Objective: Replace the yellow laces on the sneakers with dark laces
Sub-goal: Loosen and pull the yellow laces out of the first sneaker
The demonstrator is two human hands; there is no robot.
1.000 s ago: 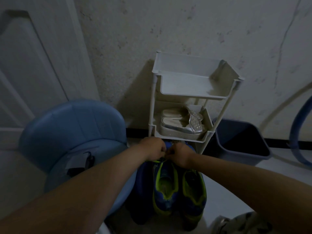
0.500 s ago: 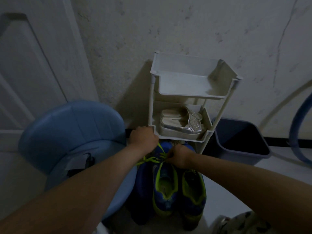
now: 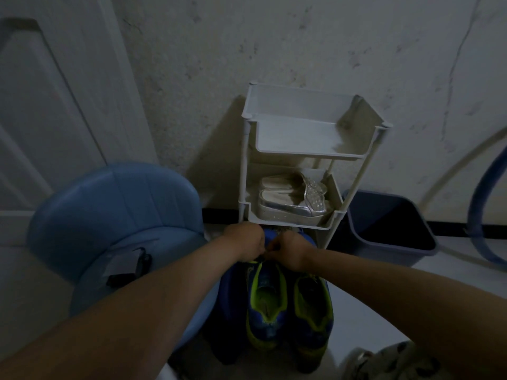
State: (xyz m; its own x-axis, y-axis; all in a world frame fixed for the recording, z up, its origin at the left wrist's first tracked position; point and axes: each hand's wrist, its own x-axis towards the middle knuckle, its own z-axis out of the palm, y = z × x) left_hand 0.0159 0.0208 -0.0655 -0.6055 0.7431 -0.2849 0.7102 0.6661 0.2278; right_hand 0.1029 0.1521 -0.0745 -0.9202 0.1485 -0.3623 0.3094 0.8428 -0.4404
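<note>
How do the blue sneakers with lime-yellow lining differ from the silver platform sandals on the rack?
Look: the blue sneakers with lime-yellow lining are dark and closed; the silver platform sandals are shiny, open slip-ons.
Place: the sneakers stand low in front of the white plastic rack; the sandals sit on its shelf below the top one.
Handling: the left hand and right hand meet on the sneakers; the sandals are untouched.
Each pair sits side by side.

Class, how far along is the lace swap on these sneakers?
Done: nothing visible; no dark lace shows. In hand: the left hand and right hand meet, fingers curled, over the front of the left sneaker; what they grip is hidden. Left: the right sneaker, it seems.
</note>
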